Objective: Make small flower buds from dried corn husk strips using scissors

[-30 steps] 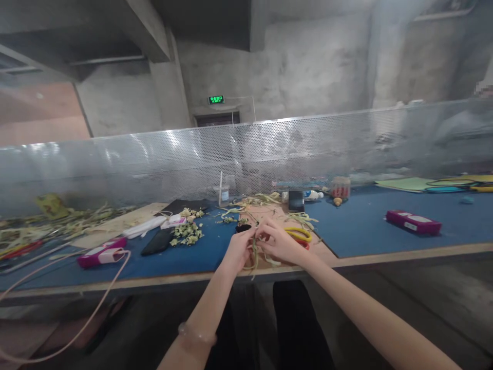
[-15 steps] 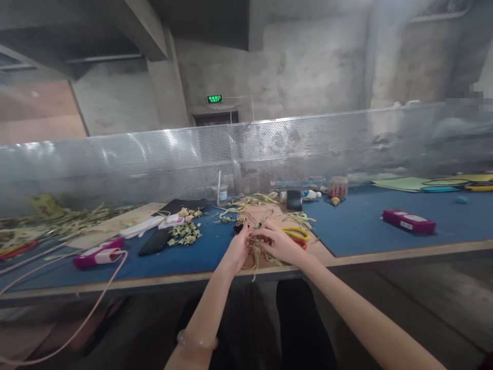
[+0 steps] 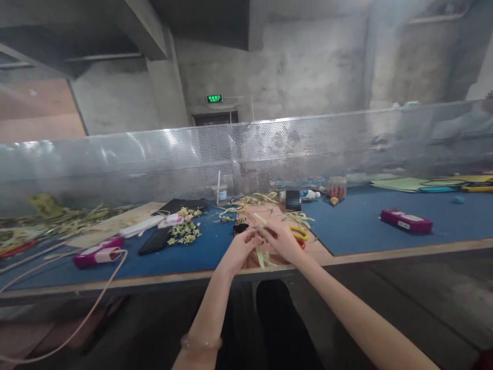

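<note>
Over a tan board at the table's front edge, my left hand and my right hand meet, fingertips almost touching. Both are closed in a pinch on a pale green strip, whose one end hangs below the fingers while another part sticks up above them. Its exact material cannot be made out. Just right of my right hand lie a yellow loop and a red loop, like scissor handles, partly covered by that hand. A small black object rests beyond my left fingers.
Small pale green flower-like pieces lie by a black phone on the left. A cabled magenta box sits further left, another magenta box on the right. Behind stand a plastic cup, a jar and a perforated metal screen.
My right hand has shifted slightly left and turned, covering more of the loops. The pale strip now shows as a broader piece between and below the fingers.
</note>
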Motion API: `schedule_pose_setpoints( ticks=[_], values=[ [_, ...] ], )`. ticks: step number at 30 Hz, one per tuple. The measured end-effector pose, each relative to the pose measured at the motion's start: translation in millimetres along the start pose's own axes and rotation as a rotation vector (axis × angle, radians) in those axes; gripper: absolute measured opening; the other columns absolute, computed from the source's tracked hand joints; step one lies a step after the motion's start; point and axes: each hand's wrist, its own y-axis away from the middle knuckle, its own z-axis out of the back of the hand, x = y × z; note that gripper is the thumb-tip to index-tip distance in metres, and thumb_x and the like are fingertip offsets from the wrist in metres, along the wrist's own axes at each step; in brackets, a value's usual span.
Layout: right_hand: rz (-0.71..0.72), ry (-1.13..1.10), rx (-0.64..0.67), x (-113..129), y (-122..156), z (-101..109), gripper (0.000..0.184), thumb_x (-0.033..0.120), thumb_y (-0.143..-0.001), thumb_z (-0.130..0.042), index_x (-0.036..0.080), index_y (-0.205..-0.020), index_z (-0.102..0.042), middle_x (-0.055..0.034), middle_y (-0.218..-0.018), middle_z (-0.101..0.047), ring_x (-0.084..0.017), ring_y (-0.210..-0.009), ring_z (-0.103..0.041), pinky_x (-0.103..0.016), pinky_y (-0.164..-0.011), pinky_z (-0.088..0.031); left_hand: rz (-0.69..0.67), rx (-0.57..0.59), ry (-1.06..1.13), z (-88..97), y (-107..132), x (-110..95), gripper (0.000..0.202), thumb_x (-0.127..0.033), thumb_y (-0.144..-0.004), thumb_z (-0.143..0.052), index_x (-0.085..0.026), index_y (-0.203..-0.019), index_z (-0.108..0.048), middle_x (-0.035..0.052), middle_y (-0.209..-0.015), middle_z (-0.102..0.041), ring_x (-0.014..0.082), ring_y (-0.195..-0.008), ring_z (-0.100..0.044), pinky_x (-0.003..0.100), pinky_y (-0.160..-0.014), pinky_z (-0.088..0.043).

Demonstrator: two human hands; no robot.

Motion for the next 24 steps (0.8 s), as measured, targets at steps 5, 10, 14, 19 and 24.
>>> schedule_pose_setpoints(
  ticks=[5,10,14,19,24],
  values=[
    [-0.145,-0.141,0.016,-1,0,3,0.026,0.037,-0.085,-0.043,0.018,-0.073,-0.057,0.0019,-0.057,-0.054,-0.012,-0.05,-0.049,-0.022,-0.051,-0.038,0.055,-0.061,-0.15,2.9,-1,1,0.045,-0.046,-0.073,-0.056,-0.015,-0.103,-0.065,0.0093,-0.094,-0.066,0.0221,-0.081,-0.059,0.033,-0.075,-0.044],
    [-0.259,-0.292,0.067,-3,-1,4,0.033,0.042,-0.084,-0.041,0.018,-0.064,-0.05,0.0043,-0.051,-0.046,-0.009,-0.043,-0.044,-0.021,-0.042,-0.035,-0.065,-0.119,-0.266,0.8,-1,0,0.032,-0.041,-0.077,-0.052,-0.018,-0.09,-0.07,0.0066,-0.102,-0.065,0.023,-0.098,-0.054,0.031,-0.09,-0.036],
    [-0.342,-0.405,0.066,-7,-2,2,0.03,0.044,-0.081,-0.045,0.019,-0.067,-0.051,0.004,-0.053,-0.048,-0.01,-0.043,-0.046,-0.021,-0.039,-0.037,-0.058,-0.159,-0.283,-2.0,1,-2,0.028,-0.039,-0.075,-0.054,-0.019,-0.085,-0.07,0.0064,-0.106,-0.063,0.0231,-0.097,-0.054,0.028,-0.082,-0.039],
    [-0.482,-0.508,-0.046,-12,-2,-2,0.029,0.047,-0.071,-0.058,0.021,-0.068,-0.046,0.0055,-0.046,-0.051,-0.012,-0.036,-0.048,-0.022,-0.034,-0.037,0.045,-0.147,-0.249,-1.4,2,-1,0.034,-0.043,-0.073,-0.054,-0.016,-0.087,-0.07,0.005,-0.081,-0.068,0.0208,-0.075,-0.057,0.024,-0.061,-0.04],
    [-0.548,-0.659,-0.079,-6,3,-4,0.032,0.046,-0.068,-0.061,0.021,-0.065,-0.042,0.0058,-0.043,-0.051,-0.01,-0.033,-0.046,-0.019,-0.032,-0.035,0.078,-0.167,-0.295,-1.8,3,-4,0.035,-0.045,-0.073,-0.054,-0.017,-0.084,-0.07,0.004,-0.071,-0.067,0.0185,-0.066,-0.056,0.024,-0.056,-0.039]
  ],
)
